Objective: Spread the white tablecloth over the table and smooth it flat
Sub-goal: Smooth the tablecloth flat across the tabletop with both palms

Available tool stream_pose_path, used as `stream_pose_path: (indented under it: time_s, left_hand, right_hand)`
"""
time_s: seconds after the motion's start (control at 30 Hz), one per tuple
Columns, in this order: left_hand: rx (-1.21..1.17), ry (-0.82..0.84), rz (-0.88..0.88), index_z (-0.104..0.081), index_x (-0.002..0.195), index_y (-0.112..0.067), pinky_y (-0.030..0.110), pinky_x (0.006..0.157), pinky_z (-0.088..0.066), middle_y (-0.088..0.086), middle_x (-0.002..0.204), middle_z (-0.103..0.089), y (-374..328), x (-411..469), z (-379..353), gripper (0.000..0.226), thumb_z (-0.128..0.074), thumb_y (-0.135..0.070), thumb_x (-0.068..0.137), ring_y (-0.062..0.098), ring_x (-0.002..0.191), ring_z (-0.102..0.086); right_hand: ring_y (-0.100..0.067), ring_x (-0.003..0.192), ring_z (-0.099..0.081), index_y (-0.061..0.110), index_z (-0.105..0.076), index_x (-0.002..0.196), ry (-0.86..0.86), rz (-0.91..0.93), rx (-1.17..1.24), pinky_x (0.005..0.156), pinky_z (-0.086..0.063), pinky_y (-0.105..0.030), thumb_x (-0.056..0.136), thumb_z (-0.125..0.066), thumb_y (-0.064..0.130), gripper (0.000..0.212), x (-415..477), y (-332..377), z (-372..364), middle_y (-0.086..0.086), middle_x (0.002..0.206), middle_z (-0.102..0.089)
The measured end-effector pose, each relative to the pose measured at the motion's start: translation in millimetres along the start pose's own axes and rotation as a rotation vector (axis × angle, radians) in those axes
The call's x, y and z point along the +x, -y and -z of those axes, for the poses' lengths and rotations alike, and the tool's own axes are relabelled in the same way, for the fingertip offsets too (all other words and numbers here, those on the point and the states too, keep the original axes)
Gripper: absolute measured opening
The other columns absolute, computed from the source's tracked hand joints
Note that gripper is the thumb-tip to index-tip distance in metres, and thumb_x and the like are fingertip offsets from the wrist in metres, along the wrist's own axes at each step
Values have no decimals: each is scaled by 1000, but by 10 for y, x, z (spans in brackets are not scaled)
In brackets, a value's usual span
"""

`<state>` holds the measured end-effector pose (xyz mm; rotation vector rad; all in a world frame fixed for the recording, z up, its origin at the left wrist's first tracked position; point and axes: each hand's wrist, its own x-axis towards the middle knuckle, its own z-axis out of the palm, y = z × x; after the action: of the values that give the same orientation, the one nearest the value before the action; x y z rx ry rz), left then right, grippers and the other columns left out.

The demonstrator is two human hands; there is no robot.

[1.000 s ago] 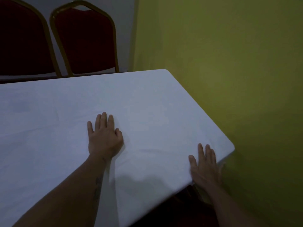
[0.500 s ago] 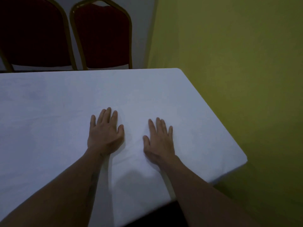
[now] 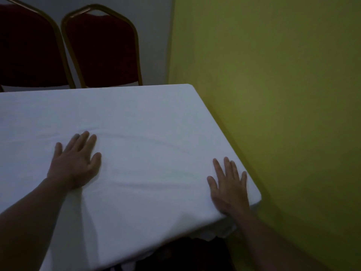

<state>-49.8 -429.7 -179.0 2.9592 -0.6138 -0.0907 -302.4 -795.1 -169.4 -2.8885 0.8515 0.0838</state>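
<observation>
On the white tablecloth (image 3: 136, 118), left hand (image 3: 75, 165) and right hand (image 3: 228, 188), palms flat.

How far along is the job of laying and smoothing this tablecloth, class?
Done: the white tablecloth covers the tabletop and hangs over its edges. In hand: the left hand and right hand press flat on it. Left: shallow wrinkles between the hands.
</observation>
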Motion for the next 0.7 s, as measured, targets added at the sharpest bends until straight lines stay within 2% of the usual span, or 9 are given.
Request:
stream_pose_path:
  time_s: [0.1,0.17,0.23,0.3,0.37,0.43,0.57,0.63,0.7]
  left_hand:
    - [107,53,106,-10,158,-26,58,119,-7,5,167,-3,-208,-10,-9,70,-17,-53,94,24,153,-5]
    - [123,57,198,-13,157,-21,57,119,-8,9,166,-6,-404,-17,15,66,-21,-43,96,27,152,-8]
    - [101,47,262,-18,155,-14,59,118,-7,12,165,-11,-615,22,74,65,-25,-36,94,28,151,-10]
    - [37,50,287,-23,152,-9,61,118,-7,14,163,-15,-802,15,85,64,-28,-36,93,29,151,-11]
    - [-52,29,299,-22,152,-10,61,119,-5,15,163,-13,-957,-66,10,66,-26,-41,94,30,151,-8]
    - [-97,-20,312,-14,156,-13,58,120,2,12,166,-5,-1052,-146,-99,69,-22,-46,95,26,153,0]
    - [-92,-51,322,-9,158,-16,56,121,3,9,167,0,-1066,-117,-173,72,-19,-49,95,23,153,3]
    - [-90,-51,325,-8,158,-17,56,121,4,8,167,0,-1062,-134,-194,73,-18,-51,94,23,153,4]
    - [-91,-54,317,-8,158,-17,55,121,4,8,167,1,-1080,-136,-196,74,-17,-53,94,23,153,5]
  right_hand:
    - [-21,152,-3,37,-5,155,-1,-57,-9,119,-3,-57,87,-7,63,73,-36,-390,35,0,166,-2]
    - [-24,151,-5,37,-5,156,25,-81,-11,119,-1,-57,92,-16,60,69,-54,-499,51,-2,166,-3]
    - [-27,151,-1,33,-5,156,51,-112,-3,119,1,-57,95,-23,55,67,-36,-468,90,-6,166,-2]
    - [-26,152,3,26,-9,157,44,-118,23,119,3,-57,91,-21,53,72,7,-275,143,-9,165,-1]
    - [-25,152,4,24,-14,156,9,3,53,119,6,-55,85,-17,53,77,28,60,180,-10,165,-1]
    - [-24,152,3,24,-16,156,-10,215,114,120,8,-52,83,-13,54,79,25,453,181,-9,165,-4]
    - [-20,152,6,31,-13,156,86,491,107,121,7,-51,86,-16,53,73,17,809,61,-3,166,-1]
    - [-19,152,5,36,-11,156,72,549,32,120,5,-54,91,-19,55,69,50,644,-50,0,166,0]
    - [-19,152,0,40,-10,155,22,480,25,120,2,-56,92,-21,58,66,137,327,-87,2,166,-3]
